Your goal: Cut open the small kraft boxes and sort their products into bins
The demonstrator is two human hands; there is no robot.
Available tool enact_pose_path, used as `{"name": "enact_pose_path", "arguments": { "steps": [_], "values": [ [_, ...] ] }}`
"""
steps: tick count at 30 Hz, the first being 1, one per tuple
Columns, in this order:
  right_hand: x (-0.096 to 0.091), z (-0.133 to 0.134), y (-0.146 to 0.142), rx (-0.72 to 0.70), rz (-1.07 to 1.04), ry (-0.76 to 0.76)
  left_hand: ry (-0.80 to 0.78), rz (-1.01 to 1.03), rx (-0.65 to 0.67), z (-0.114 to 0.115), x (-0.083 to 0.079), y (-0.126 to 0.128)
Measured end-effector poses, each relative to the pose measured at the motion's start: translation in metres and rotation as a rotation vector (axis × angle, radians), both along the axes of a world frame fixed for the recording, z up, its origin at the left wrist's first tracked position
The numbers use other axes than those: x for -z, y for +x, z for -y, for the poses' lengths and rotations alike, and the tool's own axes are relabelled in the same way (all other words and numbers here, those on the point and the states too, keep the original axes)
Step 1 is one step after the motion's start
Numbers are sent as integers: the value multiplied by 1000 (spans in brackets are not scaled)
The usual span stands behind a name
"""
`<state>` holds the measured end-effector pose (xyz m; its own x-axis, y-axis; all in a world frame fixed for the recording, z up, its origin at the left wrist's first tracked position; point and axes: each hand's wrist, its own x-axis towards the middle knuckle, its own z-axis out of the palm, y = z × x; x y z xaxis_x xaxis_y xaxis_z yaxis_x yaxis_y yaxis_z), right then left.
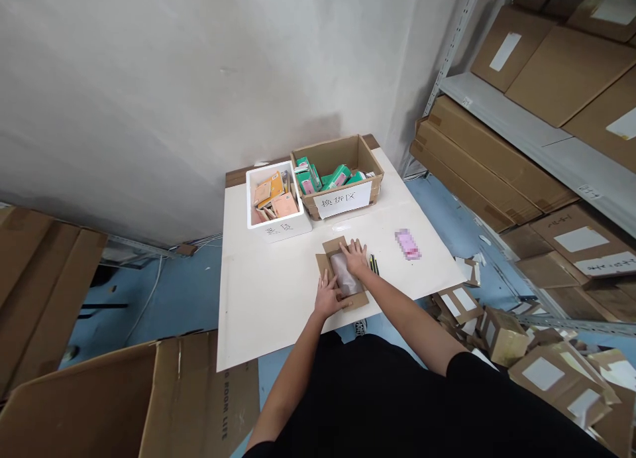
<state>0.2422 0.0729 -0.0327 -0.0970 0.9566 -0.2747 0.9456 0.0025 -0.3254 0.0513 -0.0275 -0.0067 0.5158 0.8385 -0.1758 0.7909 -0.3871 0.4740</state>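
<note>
A small cardboard box (pixel 356 301) lies on the white table near its front edge, with flaps spread open. Inside it is a translucent plastic-wrapped item (pixel 344 272); what the wrapping covers cannot be made out. My left hand (pixel 328 296) rests at the box's near left side, fingers spread. Across the box, my right hand (pixel 354 258) lies on the wrapped item and the far right edge, fingers also spread. Neither hand is closed around anything. Just right of the box lie some dark and yellow pen-like items (pixel 373 265).
Behind stand a white foam box (pixel 281 231) of orange and pink packets and a labelled carton (pixel 373 170) of green boxes. A blurred pink item (pixel 408 244) lies right on the table (pixel 263 299). Shelves (pixel 527 113) and piled cartons (pixel 541 373) flank the right; a large open carton (pixel 189 392) stands left.
</note>
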Motion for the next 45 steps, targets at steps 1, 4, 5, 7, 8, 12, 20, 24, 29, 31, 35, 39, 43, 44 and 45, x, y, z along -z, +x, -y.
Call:
{"name": "enact_pose_path", "arguments": {
  "steps": [1,4,5,7,8,12,20,24,29,31,35,39,43,44,45],
  "values": [
    [3,-6,-2,26,-2,-24,21,-25,8,1,2,1],
    [10,-21,-5,92,-50,-97,65,-91,4,4,11,8],
    [11,-25,-5,102,-68,-108,79,-111,7,6,14,12],
    [9,-27,-3,112,-96,-85,116,-138,30,10,19,19],
    [8,-24,-3,115,-112,-45,139,-141,47,13,21,22],
    [10,2,-8,-29,-320,135,214,-82,63,24,27,23],
    [41,21,-27,-56,-272,-174,147,-42,49,26,22,6],
    [58,10,-36,-86,-117,-208,129,19,5,28,28,3],
    [82,0,-47,-38,-85,-239,97,77,-45,30,39,-1],
    [84,-10,-48,-27,-112,-228,87,93,-38,29,42,-3],
    [73,-32,-53,-10,-178,-219,93,100,-34,24,42,-7],
    [50,-33,-64,30,-211,-202,119,65,-62,16,40,-15],
    [19,-24,-74,5,-236,-191,111,3,-63,3,36,-36],
    [10,-24,-77,-11,-260,-168,109,-15,-67,-2,35,-44],
    [-1,-26,-80,-33,-298,-134,110,-29,-73,-7,32,-53]
  ]
}}
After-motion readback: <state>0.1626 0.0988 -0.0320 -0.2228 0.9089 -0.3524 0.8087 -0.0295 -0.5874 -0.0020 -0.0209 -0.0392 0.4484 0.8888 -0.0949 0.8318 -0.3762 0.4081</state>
